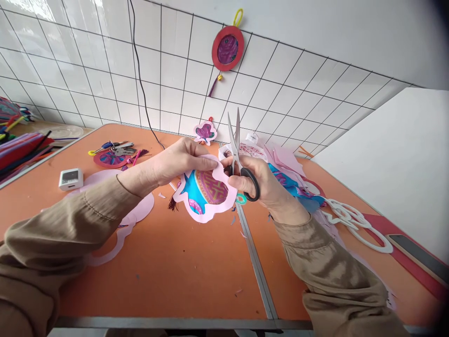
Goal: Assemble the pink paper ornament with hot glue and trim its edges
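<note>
My left hand pinches the top edge of a pink paper cut-out with a blue and purple pattern, holding it above the orange table. My right hand grips black-handled scissors, fingers through the loops. The blades point up and away and are nearly together, right beside the cut-out's upper edge. Small paper snippets lie under the cut-out.
Pink paper offcuts lie at the left, with a small white device, keys and a round red ornament. A pile of pink sheets and white cut shapes sit at the right. Another ornament hangs on the tiled wall.
</note>
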Available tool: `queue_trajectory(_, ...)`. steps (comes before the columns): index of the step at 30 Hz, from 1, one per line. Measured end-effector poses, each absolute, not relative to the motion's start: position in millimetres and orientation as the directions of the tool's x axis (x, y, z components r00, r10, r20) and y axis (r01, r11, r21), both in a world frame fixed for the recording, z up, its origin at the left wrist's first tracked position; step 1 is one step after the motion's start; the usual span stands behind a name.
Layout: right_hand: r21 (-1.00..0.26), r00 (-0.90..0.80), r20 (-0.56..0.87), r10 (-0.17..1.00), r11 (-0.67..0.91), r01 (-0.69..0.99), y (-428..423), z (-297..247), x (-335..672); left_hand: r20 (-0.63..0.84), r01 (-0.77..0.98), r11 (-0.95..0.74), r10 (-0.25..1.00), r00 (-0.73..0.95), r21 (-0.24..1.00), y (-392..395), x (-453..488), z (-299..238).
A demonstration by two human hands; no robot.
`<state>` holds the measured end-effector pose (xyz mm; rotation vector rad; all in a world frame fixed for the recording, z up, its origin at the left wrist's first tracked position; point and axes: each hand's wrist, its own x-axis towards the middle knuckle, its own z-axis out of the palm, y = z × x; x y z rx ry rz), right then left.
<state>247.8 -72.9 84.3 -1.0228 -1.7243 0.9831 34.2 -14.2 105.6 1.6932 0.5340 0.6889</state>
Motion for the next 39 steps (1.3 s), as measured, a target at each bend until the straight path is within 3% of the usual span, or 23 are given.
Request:
queue_trajectory(7, -0.913, -0.267, 0.259, 0.928, 0.325, 0.248, -72.6, 84.2, 246.7, 0.045, 0.066, -0.131, 0.701, 0.712, 0.989, -11.2, 35.3, 103.5)
queue_trajectory(12, -0.892, -0.209, 0.303, 0.930, 0.354, 0.281, -73.7, 83.5, 246.2, 0.021, 0.057, -0.099, 0.647, 0.762, 0.993, -6.7, 31.5, 101.1)
queue_trajectory(18, -0.882, -0.119, 0.354, 0.928, 0.373, 0.287, -77.1, 84.7, 244.9, 0.068, 0.060, -0.201, 0.575, 0.815, 0.978, -3.8, 29.8, 104.5)
queue_trajectory(28, -0.854, -0.139, 0.377, 0.916, 0.402, 0.331, -82.4, 87.2, 239.2, 0.046, 0.132, -0.226, 0.640, 0.767, 0.965, -8.4, 34.5, 101.7)
queue_trajectory(32, -0.856, -0.129, 0.375, 0.918, 0.396, 0.332, -80.8, 86.8, 241.4, 0.073, 0.067, -0.187, 0.652, 0.755, 0.980, -5.6, 34.0, 99.5)
queue_trajectory(36, -0.864, -0.098, 0.369, 0.924, 0.380, 0.332, -79.9, 87.1, 242.1, 0.194, -0.129, -0.144, 0.770, 0.608, 0.981, -0.3, 31.8, 103.6)
queue_trajectory(39, -0.874, -0.078, 0.355, 0.932, 0.360, 0.327, -79.0, 86.8, 241.7, 0.222, -0.146, -0.169, 0.803, 0.553, 0.975, 5.0, 27.9, 109.8)
